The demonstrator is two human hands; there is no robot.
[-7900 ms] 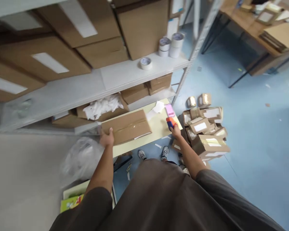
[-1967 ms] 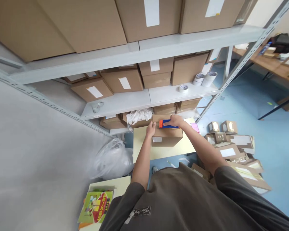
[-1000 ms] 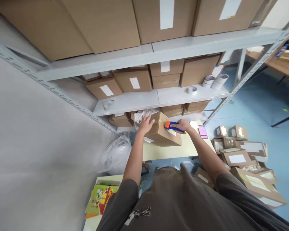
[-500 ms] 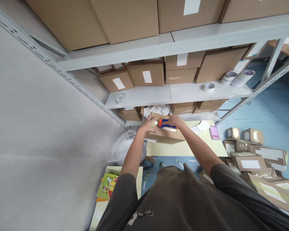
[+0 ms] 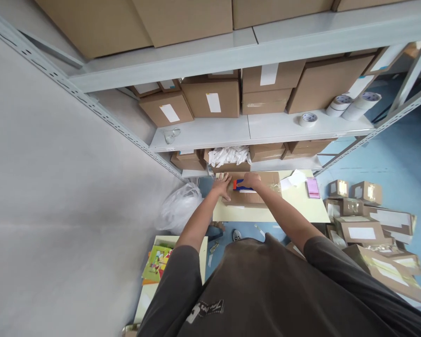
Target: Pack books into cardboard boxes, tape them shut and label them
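A brown cardboard box (image 5: 257, 189) lies flat on a pale yellow table top (image 5: 301, 215), with clear tape shining on its top. My left hand (image 5: 221, 184) rests on the box's near left part, fingers spread and holding nothing. My right hand (image 5: 250, 181) grips a blue and orange handheld tape dispenser (image 5: 241, 186), pressing it on top of the box. The dispenser's lower part is partly hidden by my fingers. A pink pad (image 5: 313, 187) and white paper scraps (image 5: 293, 179) lie on the table to the right of the box.
A grey metal shelf (image 5: 196, 133) stands just beyond the table, holding cardboard boxes and tape rolls (image 5: 353, 106). A box of white packing (image 5: 228, 157) sits on its lowest level. A plastic bag (image 5: 178, 208) lies left; a pile of small parcels (image 5: 365, 229) lies right.
The box has gone from tilted up on its edge to lying flat on the table. The dispenser now sits further left on it, and my left hand has shifted to the box's near left part.
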